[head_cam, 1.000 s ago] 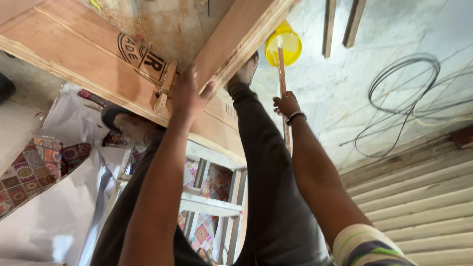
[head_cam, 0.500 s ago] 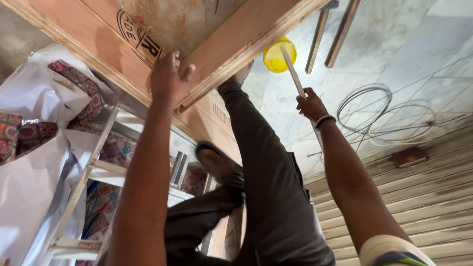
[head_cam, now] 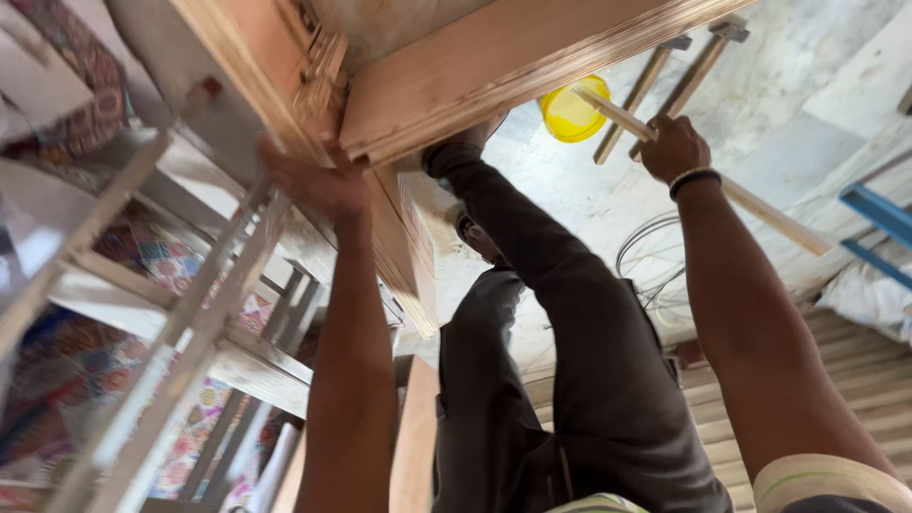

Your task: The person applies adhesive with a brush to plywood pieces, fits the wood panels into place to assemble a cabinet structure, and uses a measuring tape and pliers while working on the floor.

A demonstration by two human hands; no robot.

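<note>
Head view, looking down past both arms.

Left hand (head_cam: 318, 180): palm and fingers spread and pressed against the edge of a large reddish-brown wooden door panel with moulded framing (head_cam: 503, 57). Open, flat contact, no wrap around anything visible. The panel runs above and to the right of this hand.

Right hand (head_cam: 673, 149): fist closed around a long thin pale wooden strip (head_cam: 769, 214). The strip passes through the fist, one end pointing up-left toward a round yellow plastic container (head_cam: 570, 114) on the floor just beyond that hand, the other end trailing down-right.

Between the hands: the person's own dark-trousered leg (head_cam: 570, 313), foot tucked under the panel's lower edge.

Beyond the right hand: two more wooden battens (head_cam: 655, 90) lying on the pale marble floor (head_cam: 817, 57); a coil of thin grey wire (head_cam: 655, 256) near the wrist; a blue metal frame (head_cam: 879, 214) further right. Left of the left hand: a white slatted rack (head_cam: 171, 313) over patterned fabric.

Risks, as I judge: the panel rests on one flat palm and a foot; a shift could let it slide or tip. The strip's free end could knock the container. The wire is a snag hazard.

Count: one panel, three strips or battens, one container, one coil.
</note>
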